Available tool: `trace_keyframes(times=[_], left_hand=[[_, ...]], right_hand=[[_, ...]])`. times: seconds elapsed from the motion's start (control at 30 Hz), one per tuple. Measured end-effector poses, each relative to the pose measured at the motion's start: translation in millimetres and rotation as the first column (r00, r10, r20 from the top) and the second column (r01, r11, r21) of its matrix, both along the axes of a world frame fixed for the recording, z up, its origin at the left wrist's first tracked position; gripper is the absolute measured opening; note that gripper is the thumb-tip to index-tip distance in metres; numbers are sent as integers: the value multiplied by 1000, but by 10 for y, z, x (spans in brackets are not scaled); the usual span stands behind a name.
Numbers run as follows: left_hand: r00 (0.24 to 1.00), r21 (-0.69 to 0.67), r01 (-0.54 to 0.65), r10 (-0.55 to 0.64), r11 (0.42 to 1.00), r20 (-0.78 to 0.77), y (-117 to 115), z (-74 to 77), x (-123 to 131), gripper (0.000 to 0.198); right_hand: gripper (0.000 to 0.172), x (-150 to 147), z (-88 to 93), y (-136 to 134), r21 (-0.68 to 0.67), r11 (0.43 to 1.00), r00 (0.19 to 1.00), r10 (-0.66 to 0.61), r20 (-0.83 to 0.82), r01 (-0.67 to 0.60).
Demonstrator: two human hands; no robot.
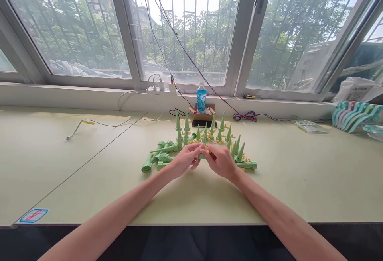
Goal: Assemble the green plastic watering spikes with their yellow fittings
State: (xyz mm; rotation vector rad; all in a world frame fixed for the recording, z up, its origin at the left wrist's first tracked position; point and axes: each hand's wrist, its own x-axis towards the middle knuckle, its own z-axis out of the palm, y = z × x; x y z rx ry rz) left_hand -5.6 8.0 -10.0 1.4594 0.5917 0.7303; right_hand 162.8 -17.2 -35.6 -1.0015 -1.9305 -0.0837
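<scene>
Between my two hands a green plastic watering spike points upward, its lower part partly covered by fingers. My left hand is closed around the spike's left side. With pinched fingers, my right hand grips a small yellow valve against the spike. More green spikes stand upright behind, among them one green spike at the back. Several others lie on their sides at the left, such as a green spike with its open end toward me. Small yellow valves are scattered among the standing spikes.
A blue-labelled bottle stands by a small cardboard box, with a black phone before it. Coiled cable lies along the sill. At the right are pastel hangers and a clear packet. A white cable crosses the table.
</scene>
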Motion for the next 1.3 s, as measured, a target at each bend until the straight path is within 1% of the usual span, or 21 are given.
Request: trace_keyframes(times=[0.2,0.3,0.4,0.53,0.67,0.97,1.3], left_hand=[[993,68,-88,93,994,-75,50,6,-18,43],[996,48,-73,76,996,-53,62,6,-30,43],[1000,-7,-27,27,1000,-14,66,11,-43,42],[1000,-46,22,-22,999,6,69,19,-52,41],[999,-51,38,-38,998,3,67,20,-50,39],[1000,-15,3,-3,1000,24,73,-34,-49,40],[999,38,-38,38,999,13,43,-27,-29,40]], right_hand=[[39,-1,-2,-7,73,997,997,-37,69,32],[40,0,7,-7,99,994,995,-50,86,42],[40,-1,19,-10,104,994,993,-54,106,43],[39,1,37,-28,79,997,991,-27,130,17],[38,3,57,-49,71,997,988,3,157,-15],[43,13,50,-46,89,996,982,10,191,-27],[41,20,44,-53,86,996,986,13,165,-28]])
